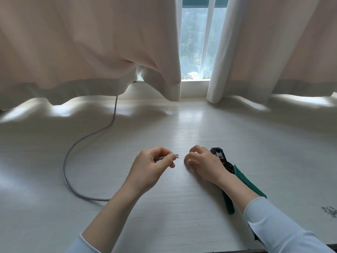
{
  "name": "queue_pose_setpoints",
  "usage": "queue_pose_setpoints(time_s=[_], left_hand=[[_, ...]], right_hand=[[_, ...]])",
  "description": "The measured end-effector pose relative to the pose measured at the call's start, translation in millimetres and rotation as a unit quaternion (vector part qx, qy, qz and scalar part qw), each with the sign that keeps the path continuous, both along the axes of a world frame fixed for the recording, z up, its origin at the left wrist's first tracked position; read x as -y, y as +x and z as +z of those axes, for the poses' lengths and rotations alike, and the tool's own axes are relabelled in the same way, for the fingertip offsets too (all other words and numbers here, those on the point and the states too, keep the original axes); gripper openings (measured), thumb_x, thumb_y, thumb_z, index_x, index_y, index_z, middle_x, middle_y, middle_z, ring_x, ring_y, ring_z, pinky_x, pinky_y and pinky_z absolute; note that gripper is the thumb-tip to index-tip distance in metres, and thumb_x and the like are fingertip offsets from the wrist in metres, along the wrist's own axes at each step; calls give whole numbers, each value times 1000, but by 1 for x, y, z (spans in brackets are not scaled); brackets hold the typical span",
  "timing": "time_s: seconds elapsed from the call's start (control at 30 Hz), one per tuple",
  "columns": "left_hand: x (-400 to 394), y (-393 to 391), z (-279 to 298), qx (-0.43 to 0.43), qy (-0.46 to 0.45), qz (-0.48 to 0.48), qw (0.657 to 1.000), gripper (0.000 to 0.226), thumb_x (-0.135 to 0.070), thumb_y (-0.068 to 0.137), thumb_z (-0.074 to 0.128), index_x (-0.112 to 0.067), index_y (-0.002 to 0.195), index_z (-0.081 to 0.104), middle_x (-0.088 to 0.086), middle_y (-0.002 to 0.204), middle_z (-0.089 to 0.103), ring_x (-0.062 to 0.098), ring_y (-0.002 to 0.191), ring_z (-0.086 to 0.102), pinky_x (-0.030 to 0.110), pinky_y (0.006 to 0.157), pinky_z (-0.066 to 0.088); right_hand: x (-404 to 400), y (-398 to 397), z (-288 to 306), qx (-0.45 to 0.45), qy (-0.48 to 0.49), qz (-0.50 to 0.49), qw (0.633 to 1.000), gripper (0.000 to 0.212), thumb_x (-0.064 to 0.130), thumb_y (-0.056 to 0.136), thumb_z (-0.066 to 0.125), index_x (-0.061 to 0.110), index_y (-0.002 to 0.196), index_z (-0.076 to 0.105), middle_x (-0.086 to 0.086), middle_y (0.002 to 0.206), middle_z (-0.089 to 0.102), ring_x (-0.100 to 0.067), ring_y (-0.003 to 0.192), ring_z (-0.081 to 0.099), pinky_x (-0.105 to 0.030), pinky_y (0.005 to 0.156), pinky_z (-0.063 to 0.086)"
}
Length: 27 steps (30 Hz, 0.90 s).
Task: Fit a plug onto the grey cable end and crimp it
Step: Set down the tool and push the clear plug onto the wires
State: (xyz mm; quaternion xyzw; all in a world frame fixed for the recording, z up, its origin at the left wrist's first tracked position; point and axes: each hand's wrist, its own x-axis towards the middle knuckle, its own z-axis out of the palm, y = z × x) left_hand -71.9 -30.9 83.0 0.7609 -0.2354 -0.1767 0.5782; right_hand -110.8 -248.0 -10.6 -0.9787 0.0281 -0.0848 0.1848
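The grey cable (73,152) loops across the white table from under the curtain to my left hand (151,168). That hand pinches the cable end between thumb and fingers, and short bare wires (176,156) stick out to the right. My right hand (204,163) lies just right of the wires, fingers curled down with their tips on the table. Whether a plug is under those fingertips is hidden. The crimping tool (237,176), with a black head and green handles, lies on the table partly under my right hand and wrist.
The white table (182,216) runs back to a window sill. Pale curtains (91,52) hang down to the table's far edge. A small patch of dark debris (329,210) lies at the right edge.
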Motion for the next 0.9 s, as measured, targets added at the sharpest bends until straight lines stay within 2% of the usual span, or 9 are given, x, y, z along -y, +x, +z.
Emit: queue_pose_setpoints(time_s=[0.13,0.23,0.37,0.47,0.63,0.77,0.9], left_hand=[[1,0,-1,2,5,1,1000,13,-40,75,63,-30,73,70,-8,65,72,2,55,50,10,50,34],[1,1,-2,3,6,6,1000,15,-41,75,63,-27,73,70,-7,65,73,5,59,52,11,52,34],[-1,1,0,3,3,7,1000,16,-38,77,64,-24,72,71,-7,65,72,1,51,46,9,47,32],[-2,1,0,3,4,7,1000,14,-27,85,68,-22,72,71,-7,65,72,-1,49,45,8,46,31],[-2,0,0,5,10,19,1000,14,-23,87,67,-22,74,70,-7,65,73,-2,49,47,9,47,32],[-1,-2,1,8,7,25,1000,14,-24,87,67,-22,74,69,-7,66,73,-1,54,52,8,50,34],[-2,-2,4,4,-7,23,1000,13,-26,87,67,-22,75,69,-6,67,73,3,59,54,11,53,37]], right_hand=[[-2,-3,1,21,20,1,1000,16,19,94,54,18,104,66,3,108,61,-22,101,56,-34,69,49],[-6,-8,5,52,47,-10,998,14,14,93,56,14,103,66,3,103,65,-23,89,64,-35,67,50],[-14,-18,15,101,68,-16,992,12,9,93,59,9,101,67,-1,100,66,-25,75,65,-41,60,53],[-19,-25,26,128,95,-8,987,12,5,92,59,5,101,67,-3,97,64,-25,72,64,-46,60,52],[-32,-35,44,176,146,7,973,14,1,89,61,6,100,68,0,93,64,-14,77,61,-30,65,52],[-43,-40,55,204,184,21,961,16,0,88,61,7,101,68,1,92,62,-10,78,59,-13,65,44],[-51,-42,64,232,202,33,951,15,3,88,60,7,100,67,2,92,61,-9,78,58,-12,65,43]])
